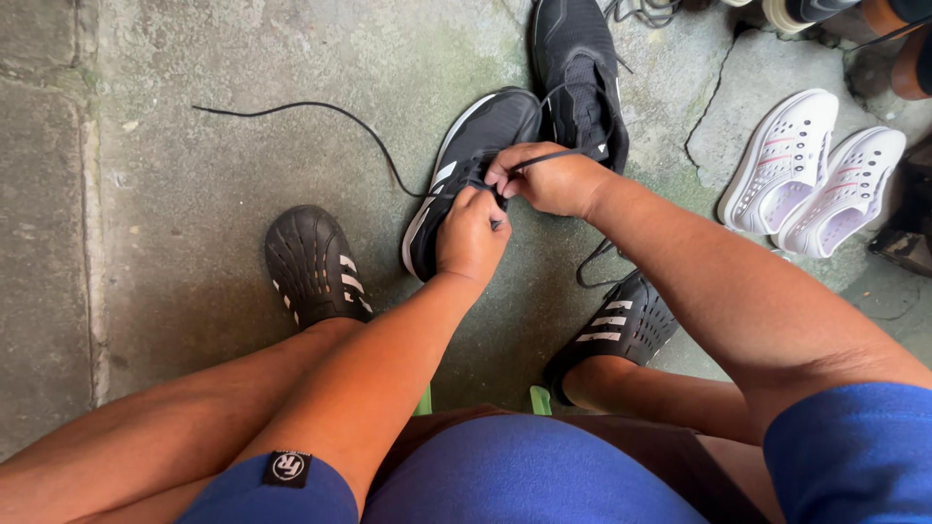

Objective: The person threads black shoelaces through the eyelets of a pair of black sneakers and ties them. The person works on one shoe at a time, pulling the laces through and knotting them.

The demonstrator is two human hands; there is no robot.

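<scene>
A black sneaker with white side stripes (476,146) lies on the concrete floor in front of me. My left hand (471,238) rests on its upper, fingers pinched at the eyelets. My right hand (553,180) is just beside it, pinching a black shoelace (320,112) that runs through the shoe and trails off to the left across the floor. A second black sneaker (578,68) lies just behind, touching the first one.
My feet wear black perforated clogs with white stripes, the left clog (311,262) and the right clog (621,325). A pair of white slip-on shoes (811,175) sits at the right. More footwear lies at the top right. A green stool edge (539,398) shows under me.
</scene>
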